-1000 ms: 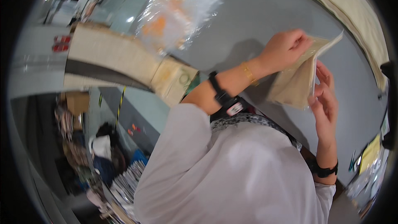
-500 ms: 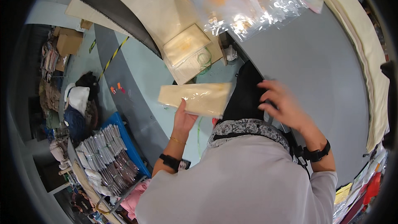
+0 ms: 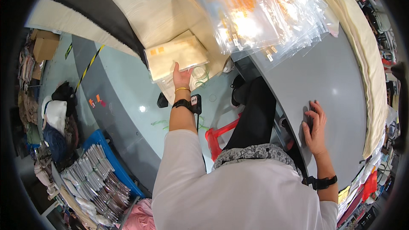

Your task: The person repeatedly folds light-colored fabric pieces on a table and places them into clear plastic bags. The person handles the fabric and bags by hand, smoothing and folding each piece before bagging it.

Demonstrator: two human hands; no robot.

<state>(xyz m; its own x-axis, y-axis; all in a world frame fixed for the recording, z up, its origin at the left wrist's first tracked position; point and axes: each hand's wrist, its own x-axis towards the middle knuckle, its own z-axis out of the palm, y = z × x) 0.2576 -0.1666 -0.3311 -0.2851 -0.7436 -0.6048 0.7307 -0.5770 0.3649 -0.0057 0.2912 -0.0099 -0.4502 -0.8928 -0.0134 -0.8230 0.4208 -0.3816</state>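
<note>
My left hand (image 3: 182, 78) reaches forward over the floor to the near edge of a flat clear plastic bag with folded cream cloth (image 3: 177, 57). The thumb lies over the bag's edge, and the other fingers are mostly hidden beneath it. This bag rests on the pile at the end of a long cream board (image 3: 149, 8), with orange marks on its far left part. My right hand (image 3: 315, 130) lies on the grey table (image 3: 336, 89) near its left edge, fingers apart and slightly bent, with nothing in it.
Clear plastic bags (image 3: 255, 17) with orange print overlap the table's far end. Folded cream cloth (image 3: 362, 59) runs along its right side. A red stool (image 3: 215, 140) stands by my legs. At lower left, a blue crate (image 3: 113, 157) sits beside bagged packs (image 3: 96, 181).
My left hand has carried the bagged cream cloth forward and left, from in front of me onto the pile. My right hand has dropped from the air onto the table.
</note>
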